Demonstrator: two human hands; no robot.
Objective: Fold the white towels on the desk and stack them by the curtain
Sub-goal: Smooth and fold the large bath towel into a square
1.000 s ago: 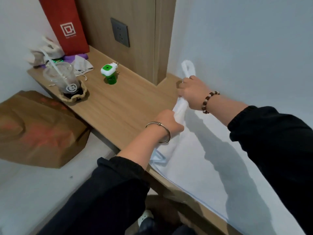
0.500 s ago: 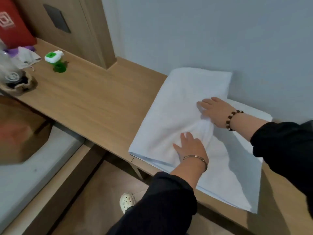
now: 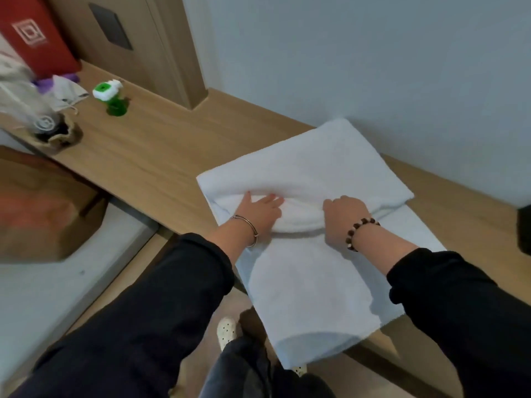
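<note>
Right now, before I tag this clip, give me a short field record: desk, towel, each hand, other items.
desk: light wooden desk
towel: white terry towel, partly folded, near end hanging over the desk's front edge
left: left hand flat, fingers straight, pressing the fold
right: right hand, fingers curled into the fold, seemingly gripping it
other: green-and-white plastic device; red paper bag, far left

Head view, steeply downward, close over desk (image 3: 149,156)
</note>
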